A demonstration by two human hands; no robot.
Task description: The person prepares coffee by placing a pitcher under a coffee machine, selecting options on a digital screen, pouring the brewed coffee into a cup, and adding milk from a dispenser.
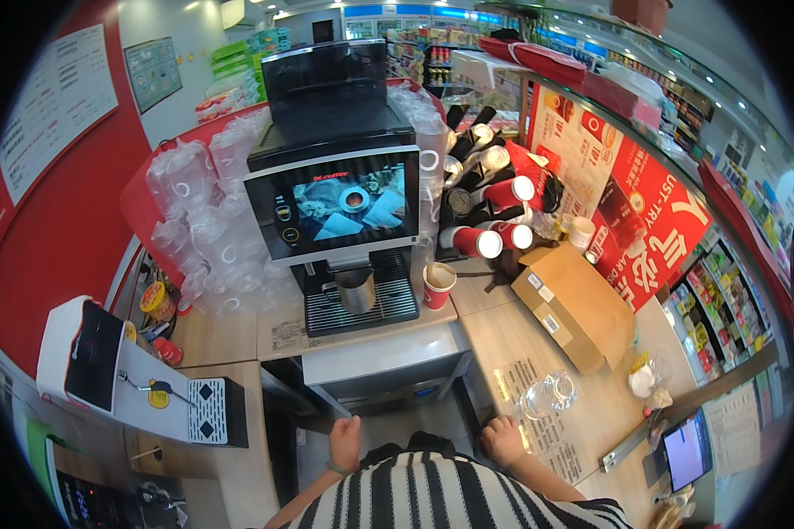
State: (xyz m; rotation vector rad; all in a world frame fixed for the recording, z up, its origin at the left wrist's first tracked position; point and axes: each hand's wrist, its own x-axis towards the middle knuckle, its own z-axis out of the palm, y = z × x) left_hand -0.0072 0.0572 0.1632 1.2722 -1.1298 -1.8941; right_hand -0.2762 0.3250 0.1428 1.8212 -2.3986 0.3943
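"Where do the hands stand?"

"From my remote post, twelve being straight ahead of the wearer: left hand [345,443] at ten, fingers curled together, nothing visible in the grip. Right hand [503,439] at two, at the inner edge of the table [483,339]; fingers bent, though I cannot tell whether they clamp that edge."

"Nearest item?"

"Clear plastic pieces [549,394], also at two — on the table just beyond the right hand, apart from it."

"Reasons for placement?"

"Near twelve, the metal pitcher [356,293] stands on the coffee machine's [331,207] drip tray [397,310], presumably to catch what pours. The right hand, I judge, is merely resting."

"Edges and room?"

"I find room over the floor [441,421] between the table's wings. The cardboard box [573,304] at one crowds the right wing; the paper cup [438,286] at twelve stands near the front edge — slim margin."
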